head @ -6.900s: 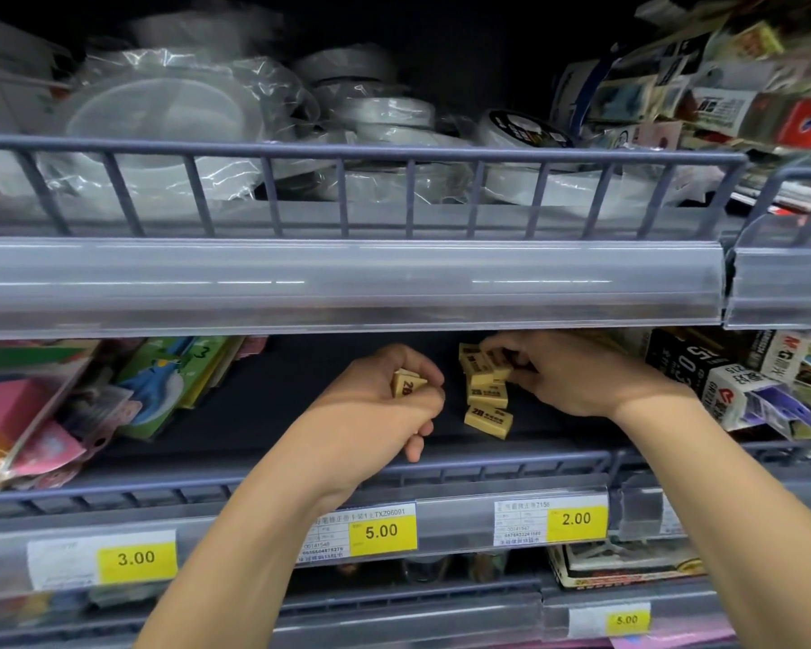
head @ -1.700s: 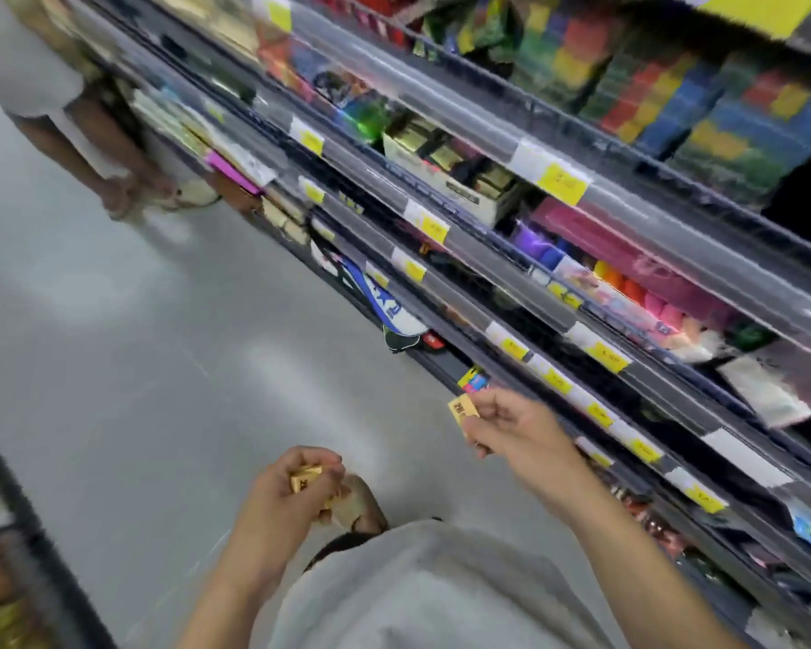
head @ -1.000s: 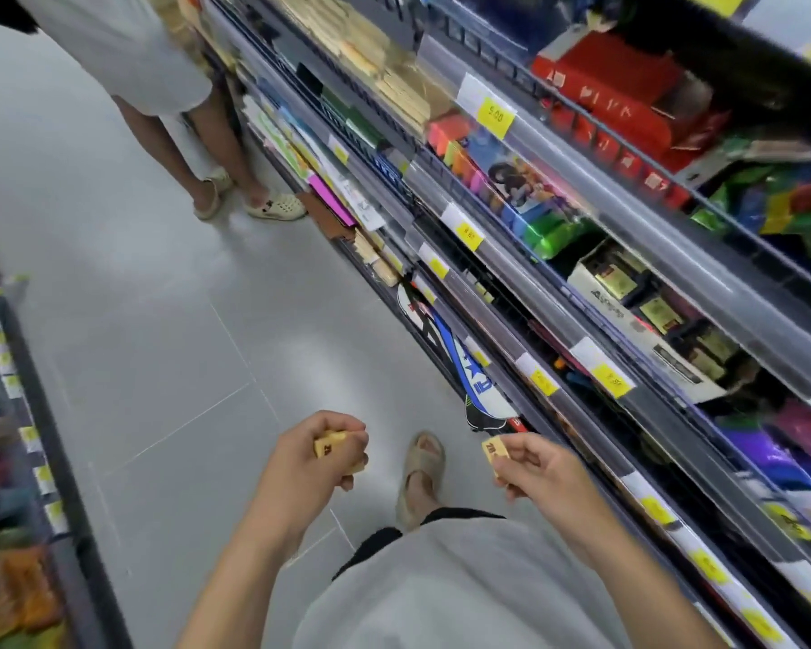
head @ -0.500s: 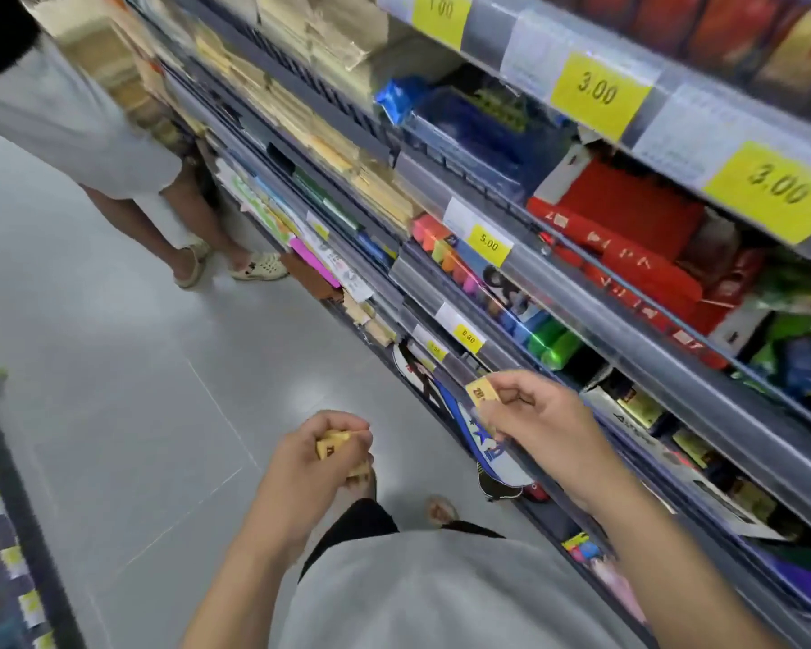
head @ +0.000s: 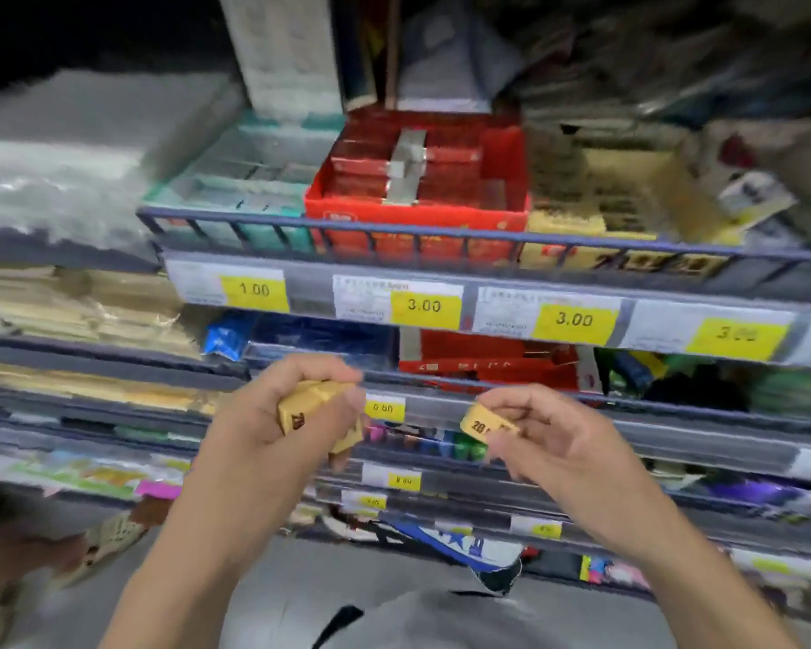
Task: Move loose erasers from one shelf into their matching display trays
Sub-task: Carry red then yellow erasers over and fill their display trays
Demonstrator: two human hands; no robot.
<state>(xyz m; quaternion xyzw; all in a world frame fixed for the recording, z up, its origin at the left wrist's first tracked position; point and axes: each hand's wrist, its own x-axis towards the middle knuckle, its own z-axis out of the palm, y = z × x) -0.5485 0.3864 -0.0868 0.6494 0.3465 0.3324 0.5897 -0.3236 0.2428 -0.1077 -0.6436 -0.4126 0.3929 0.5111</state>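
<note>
My left hand (head: 272, 414) grips a small bunch of yellow erasers (head: 310, 405) with dark print, held in front of the shelves. My right hand (head: 544, 437) pinches a single yellow eraser (head: 481, 424) between thumb and fingers, a little to the right at the same height. On the shelf above stand three display trays side by side: a teal tray (head: 235, 189), a red tray (head: 413, 213) and a yellow tray (head: 623, 217) at the right, which matches the erasers' colour. The picture is blurred by motion.
A blue wire rail (head: 441, 231) fronts the tray shelf, with yellow price tags (head: 422, 304) below it. Lower shelves hold a blue box (head: 310, 334), red boxes (head: 488, 353) and paper packs (head: 80, 311) at the left. Another person's sandalled foot (head: 108, 531) stands low left.
My view has swung from the aisle to face the shelves with the three trays. Both hands have risen in front of me, still holding the erasers.
</note>
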